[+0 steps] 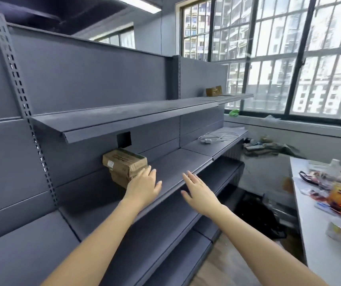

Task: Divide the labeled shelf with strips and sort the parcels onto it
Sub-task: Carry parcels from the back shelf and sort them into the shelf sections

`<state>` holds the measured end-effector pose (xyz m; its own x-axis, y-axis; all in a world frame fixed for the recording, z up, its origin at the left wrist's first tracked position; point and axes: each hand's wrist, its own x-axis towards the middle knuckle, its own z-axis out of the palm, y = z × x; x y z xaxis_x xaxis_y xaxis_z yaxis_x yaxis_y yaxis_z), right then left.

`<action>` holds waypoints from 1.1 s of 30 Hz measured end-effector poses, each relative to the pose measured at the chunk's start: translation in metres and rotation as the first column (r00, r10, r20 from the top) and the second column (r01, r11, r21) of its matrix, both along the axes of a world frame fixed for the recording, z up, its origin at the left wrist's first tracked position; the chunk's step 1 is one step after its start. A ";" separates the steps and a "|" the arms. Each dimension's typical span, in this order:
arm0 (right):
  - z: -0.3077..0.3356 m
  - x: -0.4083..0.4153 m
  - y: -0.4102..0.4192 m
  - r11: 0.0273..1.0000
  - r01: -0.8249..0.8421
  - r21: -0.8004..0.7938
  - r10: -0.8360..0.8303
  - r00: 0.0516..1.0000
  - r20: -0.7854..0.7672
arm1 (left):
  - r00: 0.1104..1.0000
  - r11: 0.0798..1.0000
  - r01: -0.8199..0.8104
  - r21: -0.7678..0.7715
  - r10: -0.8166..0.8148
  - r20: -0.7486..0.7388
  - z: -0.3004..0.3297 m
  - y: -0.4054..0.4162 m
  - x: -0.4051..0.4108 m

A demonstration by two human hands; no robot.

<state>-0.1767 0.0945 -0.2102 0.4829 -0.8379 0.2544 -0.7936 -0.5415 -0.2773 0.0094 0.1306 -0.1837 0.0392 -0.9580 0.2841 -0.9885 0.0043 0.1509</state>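
A stack of brown cardboard parcels (124, 165) stands on the middle grey shelf (173, 164), against the back panel. My left hand (143, 185) reaches over the shelf with straight fingers, its fingertips touching the right side of the stack. Just right of it, my right hand (197, 189) hovers flat and open above the shelf's front edge, holding nothing. A black label (124, 139) hangs under the upper shelf (124, 114) above the stack. Further parcels (214, 91) sit on the far upper shelf near the window.
White cables and a small device (213, 138) lie on the far section of the middle shelf. Lower shelves run below. A white table (318, 244) at the right carries bottles, an orange packet and clutter. A black bag (256, 215) lies on the floor.
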 end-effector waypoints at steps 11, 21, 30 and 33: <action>-0.015 0.021 -0.223 0.905 -0.402 0.138 0.415 0.906 -0.087 | 0.866 0.880 -0.474 0.022 0.471 -0.170 -0.035 -0.121 -0.009; -0.021 0.126 -0.295 0.752 -0.638 0.165 0.650 0.759 -0.029 | 0.676 0.702 -0.701 0.126 0.710 -0.196 -0.034 -0.149 0.047; -0.038 0.203 -0.334 0.644 -0.729 0.234 0.721 0.680 0.132 | 0.666 0.753 -0.639 0.159 0.645 -0.376 -0.067 -0.196 0.113; -0.044 0.213 -0.342 0.585 -0.736 0.341 0.724 0.663 0.189 | 0.623 0.820 -0.551 0.154 0.527 -0.578 -0.077 -0.209 0.121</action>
